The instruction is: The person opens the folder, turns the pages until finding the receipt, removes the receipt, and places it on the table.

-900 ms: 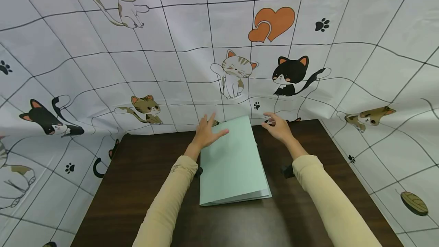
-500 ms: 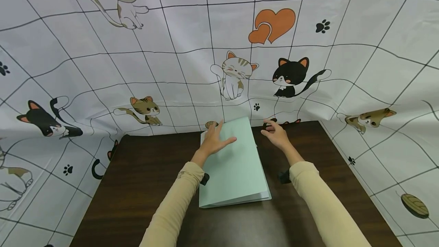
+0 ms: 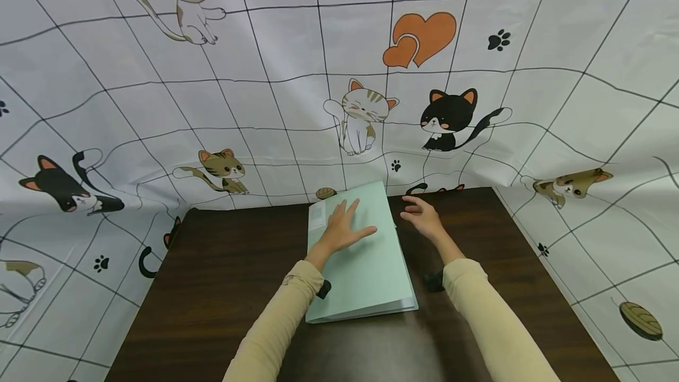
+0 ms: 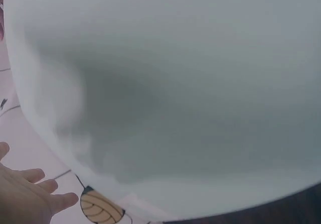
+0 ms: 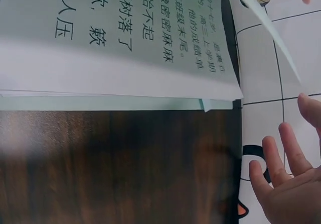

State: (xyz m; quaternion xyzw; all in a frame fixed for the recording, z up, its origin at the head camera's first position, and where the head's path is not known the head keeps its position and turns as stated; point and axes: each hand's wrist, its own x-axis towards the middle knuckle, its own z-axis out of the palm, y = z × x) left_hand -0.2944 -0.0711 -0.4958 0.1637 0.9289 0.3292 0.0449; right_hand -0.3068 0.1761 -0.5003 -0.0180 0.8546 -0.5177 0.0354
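A mint-green folder (image 3: pixel 366 279) lies on the dark table, its cover partly raised along the right side. My left hand (image 3: pixel 342 230), fingers spread, is over the upper part of the cover. In the left wrist view the pale cover (image 4: pixel 210 83) fills most of the frame, beside that hand (image 4: pixel 25 196). Just off the folder's right edge is my right hand (image 3: pixel 424 221), fingers loosely bent and nothing in them. White pages (image 5: pixel 125 38) printed with Chinese characters show under the lifted cover in the right wrist view, where the right hand (image 5: pixel 293 184) is apart from them.
The dark wooden table (image 3: pixel 223 287) meets a white cat-print cloth (image 3: pixel 286 105) at its back and sides. A pale label (image 3: pixel 317 217) sits at the folder's top left. Black wrist devices (image 3: pixel 324 289) show at both cuffs.
My left hand has shifted right and toward me across the cover, uncovering the label at its top left corner. The right hand has come slightly nearer the folder's edge.
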